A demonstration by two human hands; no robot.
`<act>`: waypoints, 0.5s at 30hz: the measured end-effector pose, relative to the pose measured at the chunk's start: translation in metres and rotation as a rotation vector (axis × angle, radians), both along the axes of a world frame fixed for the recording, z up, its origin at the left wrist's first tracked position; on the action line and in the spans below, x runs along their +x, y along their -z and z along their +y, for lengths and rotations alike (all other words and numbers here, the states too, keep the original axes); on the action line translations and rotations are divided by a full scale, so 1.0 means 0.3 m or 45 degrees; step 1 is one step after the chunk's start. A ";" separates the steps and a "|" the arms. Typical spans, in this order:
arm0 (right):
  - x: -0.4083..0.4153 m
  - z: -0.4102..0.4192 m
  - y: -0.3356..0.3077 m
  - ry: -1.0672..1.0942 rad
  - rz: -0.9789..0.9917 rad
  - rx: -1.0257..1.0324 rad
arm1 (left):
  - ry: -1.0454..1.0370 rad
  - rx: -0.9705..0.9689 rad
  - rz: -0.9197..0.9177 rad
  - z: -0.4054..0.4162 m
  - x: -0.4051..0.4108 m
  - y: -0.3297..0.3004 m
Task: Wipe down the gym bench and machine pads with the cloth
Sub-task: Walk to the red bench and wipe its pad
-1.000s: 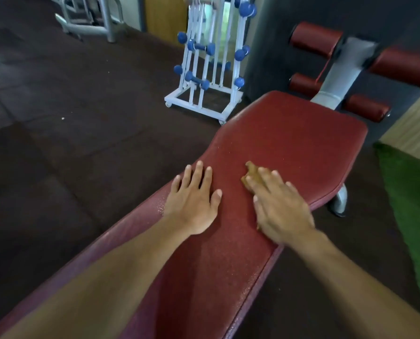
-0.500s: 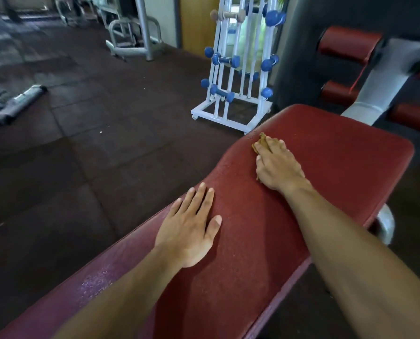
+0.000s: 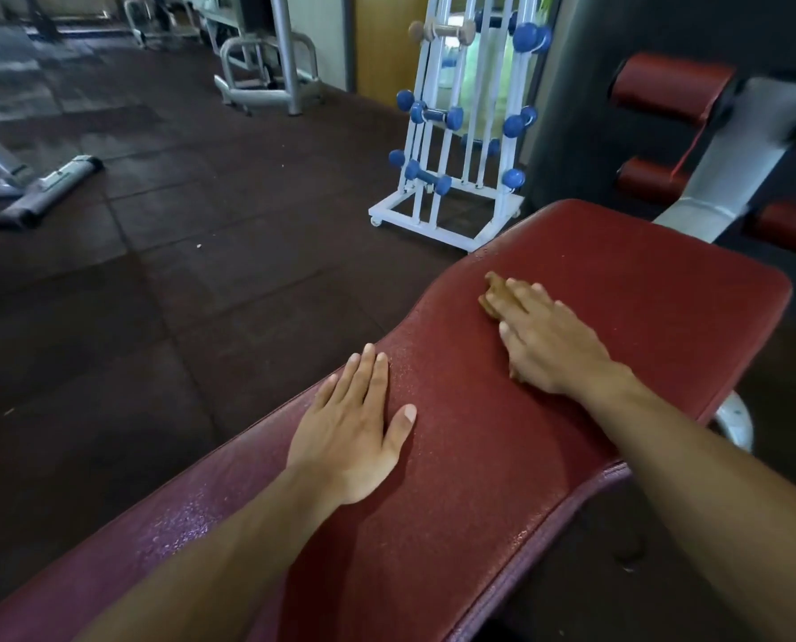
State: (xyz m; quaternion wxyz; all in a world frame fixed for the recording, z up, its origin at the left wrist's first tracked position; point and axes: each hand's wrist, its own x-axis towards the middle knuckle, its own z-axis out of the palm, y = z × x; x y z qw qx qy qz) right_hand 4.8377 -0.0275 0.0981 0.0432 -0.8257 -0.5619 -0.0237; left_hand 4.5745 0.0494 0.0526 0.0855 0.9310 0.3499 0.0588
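Just now both hands lie flat on the red padded bench [image 3: 618, 326], whose surface is beaded with fine droplets. The left hand [image 3: 354, 428] rests palm down at the bench's left edge, where the pad narrows, fingers straight and together, holding nothing. The right hand [image 3: 544, 345] presses a brown cloth [image 3: 495, 294] onto the wide part of the pad, near its left edge; its fingers lie straight over the cloth, which shows only past the fingertips. Beyond the bench's far end stand red roller pads [image 3: 669, 88] on a grey frame, and a white dumbbell rack [image 3: 461, 132] stands on the dark floor.
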 end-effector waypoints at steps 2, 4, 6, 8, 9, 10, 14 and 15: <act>0.038 0.097 0.005 0.108 0.040 0.020 | 0.004 0.009 -0.006 0.000 -0.002 0.001; 0.026 0.194 0.003 0.132 0.059 0.049 | 0.004 0.017 -0.008 0.000 0.001 0.000; -0.030 0.264 -0.003 0.057 0.025 0.033 | 0.002 0.012 0.001 -0.002 0.004 -0.003; -0.122 0.298 0.002 -0.115 -0.075 -0.017 | -0.001 0.013 0.000 0.001 0.006 -0.004; -0.174 0.298 0.010 -0.205 -0.106 -0.032 | -0.002 0.004 0.002 0.002 0.007 -0.004; -0.223 0.286 0.018 -0.276 -0.105 -0.026 | -0.001 -0.007 0.009 0.003 0.007 -0.005; -0.350 0.124 0.043 -0.360 0.008 0.036 | 0.013 -0.018 0.018 0.005 0.000 -0.001; -0.362 0.062 0.039 -0.350 0.038 0.024 | 0.019 -0.028 0.014 0.005 -0.002 -0.001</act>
